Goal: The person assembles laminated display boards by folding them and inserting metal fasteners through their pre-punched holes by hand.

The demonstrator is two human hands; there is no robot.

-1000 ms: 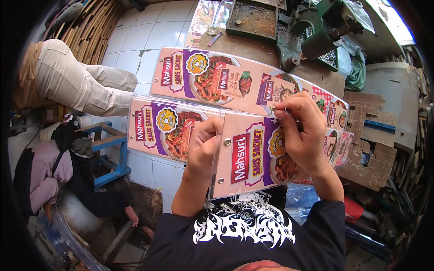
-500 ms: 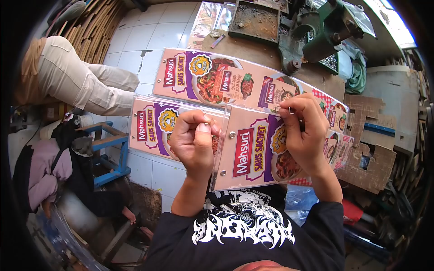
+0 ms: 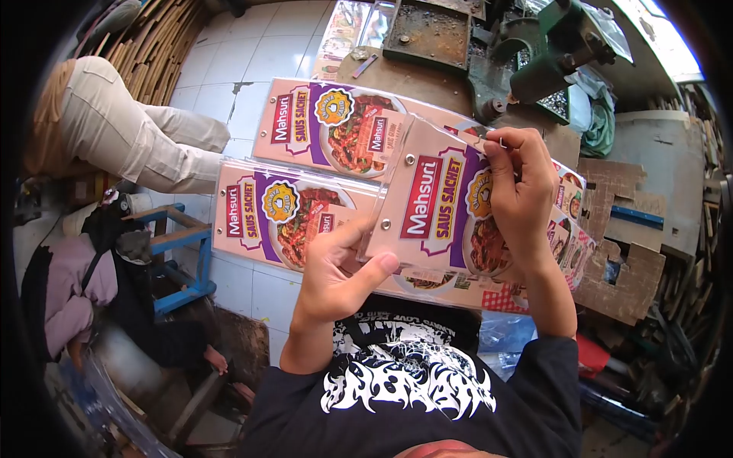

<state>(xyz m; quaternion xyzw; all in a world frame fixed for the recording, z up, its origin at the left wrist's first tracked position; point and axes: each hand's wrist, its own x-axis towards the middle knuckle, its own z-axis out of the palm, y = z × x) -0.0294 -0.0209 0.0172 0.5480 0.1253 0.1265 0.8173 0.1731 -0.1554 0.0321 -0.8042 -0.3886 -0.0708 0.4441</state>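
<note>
A glossy pink printed board (image 3: 427, 200) with two metal eyelets is tilted above other boards. My left hand (image 3: 340, 271) grips its lower left corner, thumb on top and fingers underneath. At the upper right, my right hand (image 3: 523, 183) is closed in a pinch over the board, with a small thin thing between thumb and forefinger that is too small to name. Below lie a similar board at the back (image 3: 305, 122) and another at the left (image 3: 263, 210), both with their printed faces up.
A green press (image 3: 542, 65) stands behind the boards, beside a metal tray (image 3: 427, 34) of small parts. Cut cardboard (image 3: 622, 282) lies at the right. One person (image 3: 145, 130) stands at the left; another (image 3: 80, 290) sits near a blue-framed stool (image 3: 183, 252).
My left hand has gone from a raised pinch to the board's lower left corner. The top board has shifted up and right and tilted, uncovering more of the boards below.
</note>
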